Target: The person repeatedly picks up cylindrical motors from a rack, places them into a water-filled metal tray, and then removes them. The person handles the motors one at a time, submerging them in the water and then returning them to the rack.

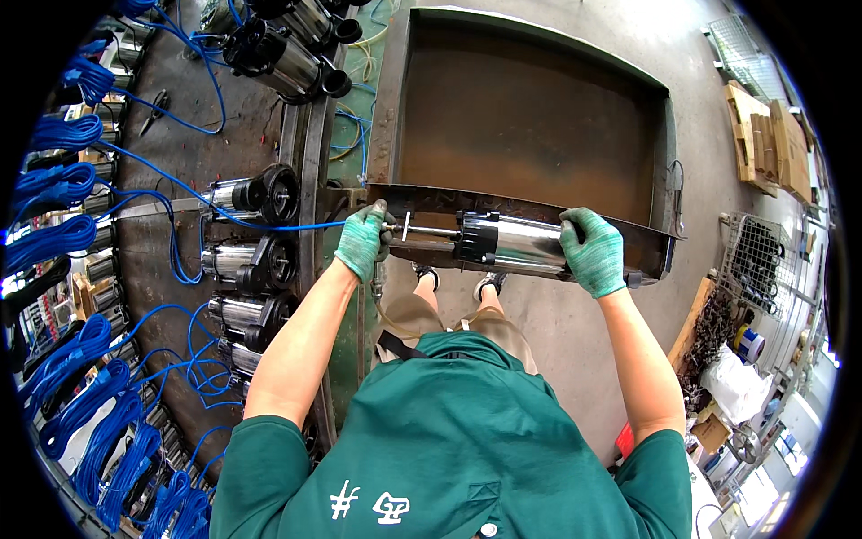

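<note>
A shiny steel cylindrical pump [521, 241] with a black end collar lies across the near ledge of a metal tank. From its left end sticks out a thin metal rod with a small crossbar [407, 226]. My left hand [361, 241], in a green knit glove, is closed around the metal fitting at the rod's outer end; its fingers partly hide the fitting. A blue line [310, 226] runs from the bench to that hand. My right hand [593, 251], gloved alike, is wrapped over the right part of the pump's steel body, thumb on the near-left side.
The rusty rectangular tank [386, 117] stands ahead. On the left, a dark workbench [153, 216] carries several similar pumps [256, 260], coiled blue cables [67, 184] and scissors [155, 112]. At the right are a wire basket [759, 260], cardboard [790, 148] and a white bag [736, 384].
</note>
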The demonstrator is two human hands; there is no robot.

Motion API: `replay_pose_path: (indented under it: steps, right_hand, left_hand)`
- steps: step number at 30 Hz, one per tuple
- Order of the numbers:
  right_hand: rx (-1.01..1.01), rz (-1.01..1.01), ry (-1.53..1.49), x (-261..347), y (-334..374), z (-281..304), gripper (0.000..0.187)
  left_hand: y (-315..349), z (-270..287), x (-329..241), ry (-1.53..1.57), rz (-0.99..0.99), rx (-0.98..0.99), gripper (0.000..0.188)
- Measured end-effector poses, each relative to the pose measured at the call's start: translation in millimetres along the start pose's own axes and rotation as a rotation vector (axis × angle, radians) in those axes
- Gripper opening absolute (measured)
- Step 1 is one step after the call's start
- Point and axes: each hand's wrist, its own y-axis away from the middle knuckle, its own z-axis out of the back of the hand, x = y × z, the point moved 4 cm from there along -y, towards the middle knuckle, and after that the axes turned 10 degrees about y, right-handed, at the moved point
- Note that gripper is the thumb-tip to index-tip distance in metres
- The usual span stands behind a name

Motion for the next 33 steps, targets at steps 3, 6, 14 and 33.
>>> replay_pose_path:
  steps: [3,6,14,33]
  right_hand:
    - [-0.013,-0.003,0.000,1.6,-0.2,-0.1,0.015]
    - [-0.026,-0.009,0.005,1.6,0.0,-0.5,0.016]
    - [-0.021,-0.019,0.008,1.3,-0.4,-1.4,0.015]
    - [-0.090,0.282,-0.098,62.0,69.3,16.4,0.053]
  left_hand:
    - [-1.5,0.1,2.6,-0.016,0.010,0.004,0.038]
    - [-1.6,-1.3,1.8,-0.016,0.014,0.000,0.038]
    - [-2.6,-1.0,3.5,-0.028,0.009,-0.031,0.037]
    - [93.1,-180.2,-45.8,0.559,-0.349,0.310,0.018]
